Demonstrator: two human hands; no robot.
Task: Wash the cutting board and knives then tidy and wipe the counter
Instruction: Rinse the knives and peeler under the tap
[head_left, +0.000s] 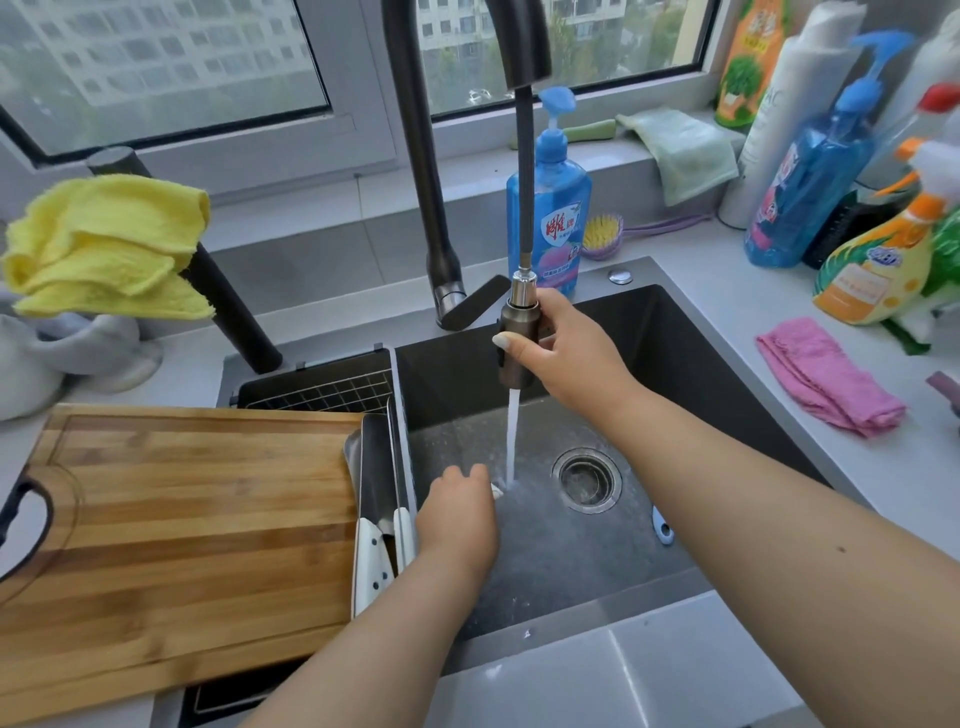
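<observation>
A wooden cutting board (176, 525) lies flat at the left, over the sink's left part. Two knives with white handles (375, 499) lie beside its right edge. My right hand (561, 345) grips the pulled-out spray head (519, 338) of the dark faucet, and water streams down into the dark sink (675, 364). My left hand (457, 519) is low in the basin, its fingers curled round a small white thing (497, 490) under the stream; what it is cannot be made out.
A drain (587, 480) sits in the basin, with a small blue-white item (662, 527) near it. A pink cloth (826, 374) and several spray bottles (878, 260) stand on the right counter. Blue dish soap (550, 208) is behind the sink. A yellow cloth (109, 244) hangs at left.
</observation>
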